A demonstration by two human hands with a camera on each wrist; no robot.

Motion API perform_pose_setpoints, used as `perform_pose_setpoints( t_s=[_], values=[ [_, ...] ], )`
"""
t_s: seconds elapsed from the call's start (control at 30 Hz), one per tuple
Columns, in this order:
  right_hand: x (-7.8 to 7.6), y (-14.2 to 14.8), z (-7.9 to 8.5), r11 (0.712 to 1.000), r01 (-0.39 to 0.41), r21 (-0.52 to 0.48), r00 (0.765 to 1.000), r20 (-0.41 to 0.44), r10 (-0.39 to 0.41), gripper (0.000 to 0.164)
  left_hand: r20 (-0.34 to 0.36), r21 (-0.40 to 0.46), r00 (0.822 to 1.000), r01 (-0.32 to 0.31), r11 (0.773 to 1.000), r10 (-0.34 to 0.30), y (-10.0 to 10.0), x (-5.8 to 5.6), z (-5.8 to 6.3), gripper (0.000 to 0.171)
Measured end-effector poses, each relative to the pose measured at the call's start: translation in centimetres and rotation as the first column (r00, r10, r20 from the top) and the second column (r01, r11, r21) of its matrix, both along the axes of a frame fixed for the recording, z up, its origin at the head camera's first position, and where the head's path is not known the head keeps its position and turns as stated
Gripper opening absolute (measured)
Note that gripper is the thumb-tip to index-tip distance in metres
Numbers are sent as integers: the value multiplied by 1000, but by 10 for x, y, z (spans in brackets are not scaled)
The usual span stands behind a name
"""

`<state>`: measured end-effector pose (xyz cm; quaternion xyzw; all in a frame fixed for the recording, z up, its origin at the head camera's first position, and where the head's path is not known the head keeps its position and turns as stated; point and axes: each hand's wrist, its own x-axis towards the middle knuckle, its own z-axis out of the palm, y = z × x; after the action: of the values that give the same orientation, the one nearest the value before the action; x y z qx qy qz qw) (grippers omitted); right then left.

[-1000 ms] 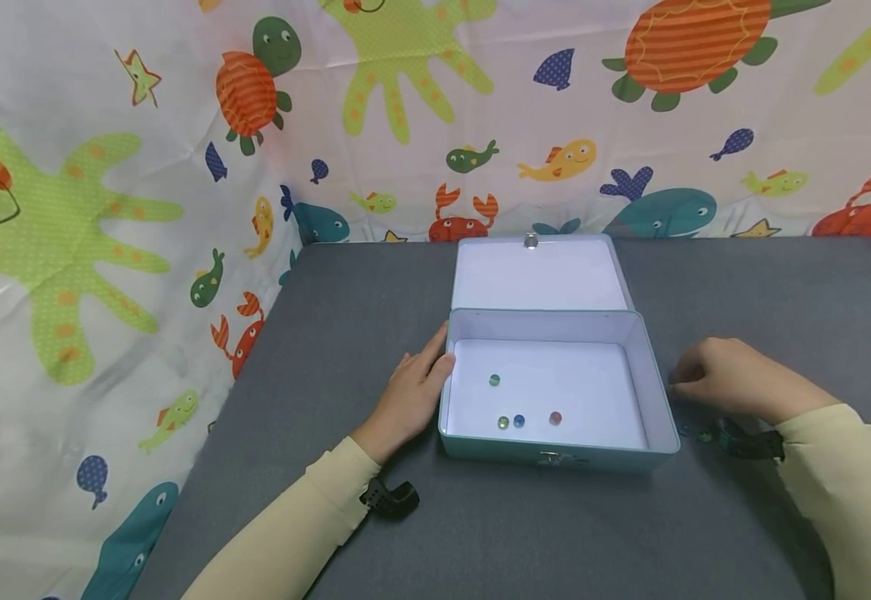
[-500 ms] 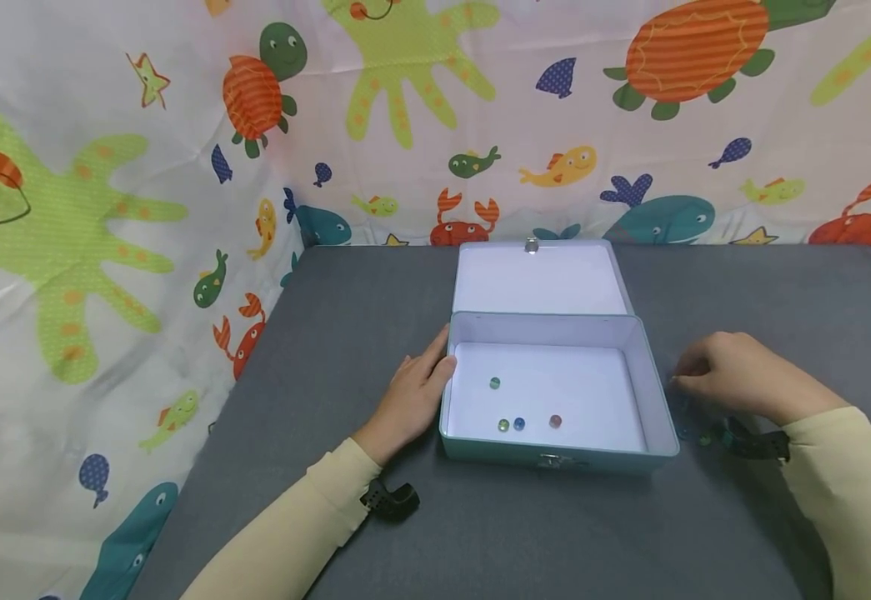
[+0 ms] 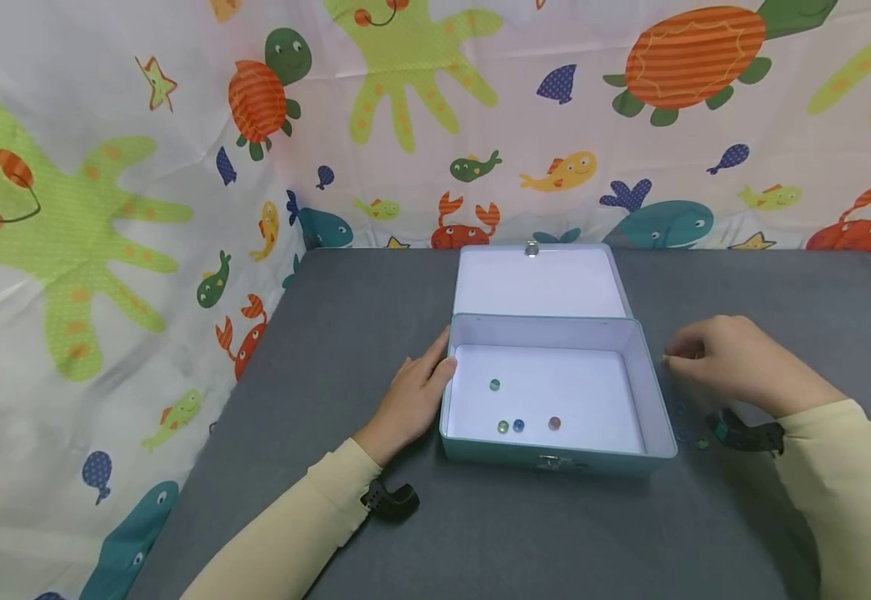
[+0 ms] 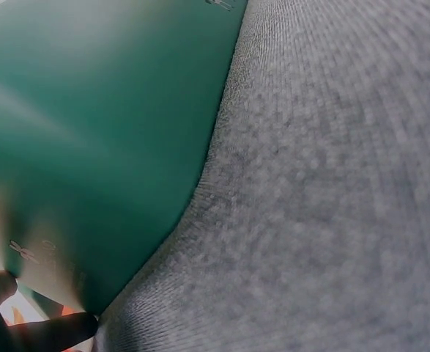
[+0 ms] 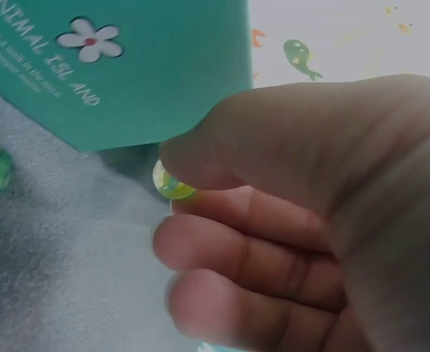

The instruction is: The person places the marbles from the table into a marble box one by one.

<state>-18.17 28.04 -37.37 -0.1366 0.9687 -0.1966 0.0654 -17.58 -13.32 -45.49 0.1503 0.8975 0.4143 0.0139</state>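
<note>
A teal metal box (image 3: 593, 461) with a white inside stands on the grey table, its lid (image 3: 543, 282) tipped back. My left hand (image 3: 407, 406) rests against the box's left wall with fingers extended, the thumb near the rim. To the right of the box, my right hand (image 3: 743, 367) pinches a yellow-green marble (image 5: 168, 183) between thumb and index finger, close to the right wall. Several marbles lie inside the box, among them a green marble (image 3: 495, 384), a blue marble (image 3: 518, 425) and a reddish marble (image 3: 554, 423).
On the table right of the box lie a green marble (image 3: 702, 443) and a faint blue marble (image 3: 683, 436), near the right wrist's black strap (image 3: 746, 435). A sea-animal patterned cloth (image 3: 390, 92) hangs behind and to the left of the table.
My right hand has moved slightly back and up beside the box, and the marble at its fingertips now shows. The left hand stays on the box. The head view has tilted a little.
</note>
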Motion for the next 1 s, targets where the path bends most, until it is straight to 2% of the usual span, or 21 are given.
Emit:
perform_pose_setpoints(
  t_s=[0.37,0.77,1.0],
  values=[
    [-6,-13,19,999,22,-27,999,-41,-23,23,11,-6,1000,-8,1000,8,0,1,2,61],
    [-15,-41,32,999,-6,-50,999,-41,4,25,5,-5,1000,-4,1000,4,-1,-2,1,62],
    [-22,-61,38,997,-48,-63,997,-62,44,23,8,-7,1000,-3,1000,3,-1,0,-1,62]
  ],
)
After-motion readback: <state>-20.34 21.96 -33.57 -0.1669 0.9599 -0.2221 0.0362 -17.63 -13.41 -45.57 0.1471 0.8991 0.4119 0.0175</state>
